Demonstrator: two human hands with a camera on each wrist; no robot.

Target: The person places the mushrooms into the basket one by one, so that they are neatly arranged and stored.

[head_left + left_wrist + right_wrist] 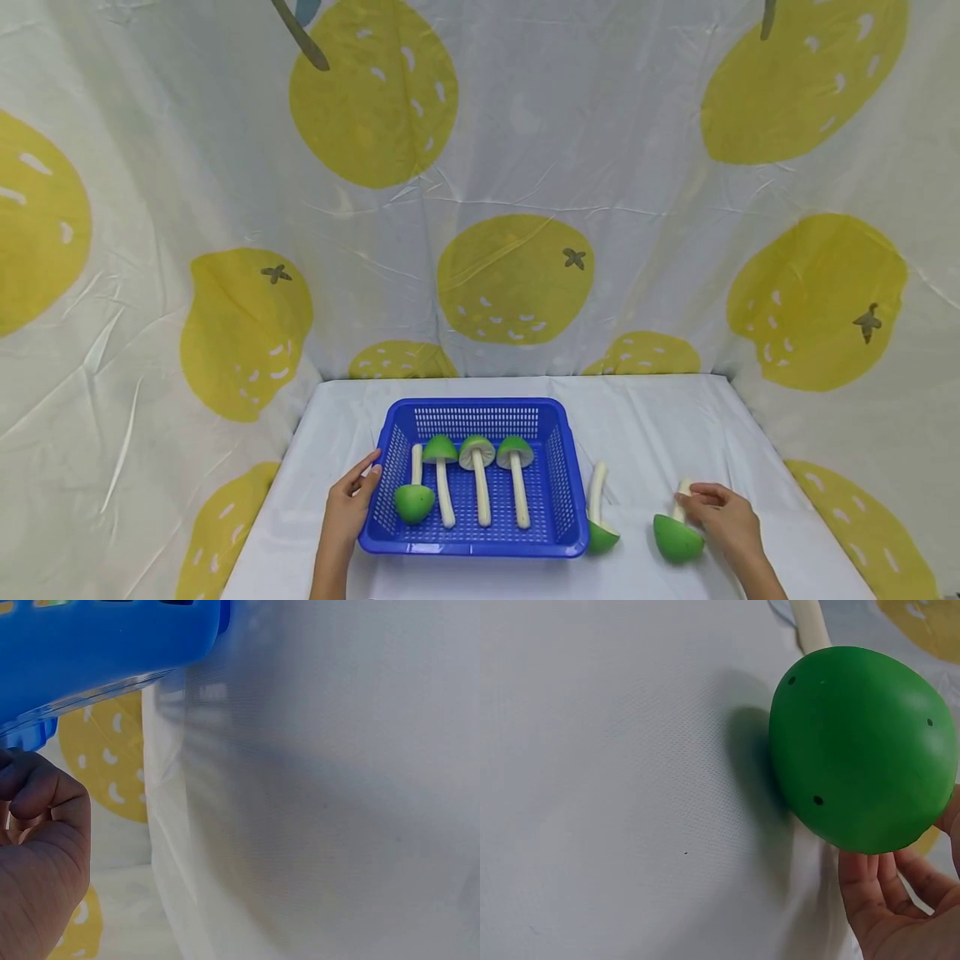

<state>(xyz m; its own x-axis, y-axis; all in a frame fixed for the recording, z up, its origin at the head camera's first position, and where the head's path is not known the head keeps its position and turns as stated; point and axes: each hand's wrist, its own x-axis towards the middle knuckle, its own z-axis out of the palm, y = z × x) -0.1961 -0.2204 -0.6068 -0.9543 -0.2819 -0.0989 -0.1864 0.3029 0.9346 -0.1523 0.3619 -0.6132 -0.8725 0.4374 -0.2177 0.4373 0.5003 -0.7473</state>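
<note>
At the right of the worktop (750, 450), apart from the blue basket (472, 550): one green-capped mushroom (678, 540), stem (681, 507) pinched by the right hand (722, 518); probably light, firm, slick-capped, best held mid-stem. Left hand (348, 502): gripping the basket's left rim.

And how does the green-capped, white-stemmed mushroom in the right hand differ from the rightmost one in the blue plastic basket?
The held mushroom has its cap toward the viewer; the basket mushroom, its stem. The held mushroom is gripped; the basket mushroom lies untouched. Both have green caps and white stems.
</note>
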